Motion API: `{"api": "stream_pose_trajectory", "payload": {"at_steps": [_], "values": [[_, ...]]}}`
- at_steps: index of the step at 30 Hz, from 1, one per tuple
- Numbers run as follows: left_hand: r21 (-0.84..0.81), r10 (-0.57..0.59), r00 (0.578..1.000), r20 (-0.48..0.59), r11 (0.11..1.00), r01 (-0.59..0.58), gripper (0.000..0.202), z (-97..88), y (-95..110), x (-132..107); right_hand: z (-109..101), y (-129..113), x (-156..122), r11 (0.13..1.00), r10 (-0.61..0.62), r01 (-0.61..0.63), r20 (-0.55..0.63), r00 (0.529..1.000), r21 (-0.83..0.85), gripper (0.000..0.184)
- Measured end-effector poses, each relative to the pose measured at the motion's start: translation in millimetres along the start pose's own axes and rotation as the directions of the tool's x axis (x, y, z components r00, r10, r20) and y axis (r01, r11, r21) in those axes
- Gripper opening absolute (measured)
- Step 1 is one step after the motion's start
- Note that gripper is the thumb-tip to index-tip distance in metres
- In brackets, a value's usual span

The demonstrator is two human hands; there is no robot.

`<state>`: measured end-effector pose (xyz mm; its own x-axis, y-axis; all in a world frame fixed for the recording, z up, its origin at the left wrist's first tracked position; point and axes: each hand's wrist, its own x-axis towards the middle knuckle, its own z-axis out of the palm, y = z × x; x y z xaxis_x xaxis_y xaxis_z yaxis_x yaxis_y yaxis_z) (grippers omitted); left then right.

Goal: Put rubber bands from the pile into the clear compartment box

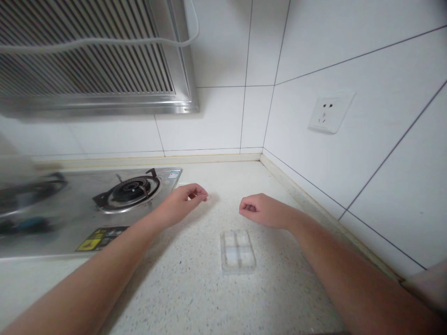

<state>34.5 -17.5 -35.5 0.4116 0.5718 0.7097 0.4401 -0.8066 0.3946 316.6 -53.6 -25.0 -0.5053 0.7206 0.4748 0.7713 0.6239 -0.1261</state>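
My left hand (186, 199) is closed in a pinch just above the counter, near the stove's right edge. At its fingertips is a small, pale, see-through thing (209, 197), too small to name. To the right, my right hand (254, 208) is closed with its fingers curled in toward the thumb. Whether anything sits inside that curl is hidden. A clear plastic box (239, 251) with several compartments lies on the speckled counter (195, 288), nearer to me and between my forearms. Neither hand touches it.
A steel gas stove (78, 200) with a black burner (134, 188) fills the left side. Above it hangs a range hood (181, 70) with a white cable (115, 42) across it. White tiled walls meet behind the counter; a socket (330, 113) is on the right wall.
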Motion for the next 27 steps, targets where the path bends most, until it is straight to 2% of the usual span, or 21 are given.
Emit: {"api": "stream_pose_trajectory", "payload": {"at_steps": [5,9,12,20,27], "values": [[-0.317,-0.087,0.993,0.083,0.942,0.109,0.024,27.0,27.9,-9.7,3.7,-14.5,0.8,0.966,-0.052,0.072,-0.086,0.995,0.248,0.021],[-0.434,-0.109,0.988,0.105,0.889,0.144,0.027,34.2,35.6,-12.4,9.4,-24.9,1.7,0.885,-0.085,0.156,-0.177,0.981,0.439,0.022],[-0.459,-0.104,0.987,0.126,0.875,0.151,0.027,36.4,33.8,-12.3,15.2,-28.4,3.3,0.844,-0.079,0.167,-0.190,0.979,0.510,0.023],[-0.426,-0.075,0.984,0.164,0.894,0.139,0.025,45.5,20.5,-11.1,21.6,-24.1,5.8,0.851,-0.058,0.137,-0.168,0.984,0.508,0.022],[-0.400,-0.088,0.986,0.141,0.906,0.138,0.026,41.6,25.7,-11.9,20.7,-25.9,5.8,0.839,-0.046,0.145,-0.197,0.979,0.525,0.021]]}}
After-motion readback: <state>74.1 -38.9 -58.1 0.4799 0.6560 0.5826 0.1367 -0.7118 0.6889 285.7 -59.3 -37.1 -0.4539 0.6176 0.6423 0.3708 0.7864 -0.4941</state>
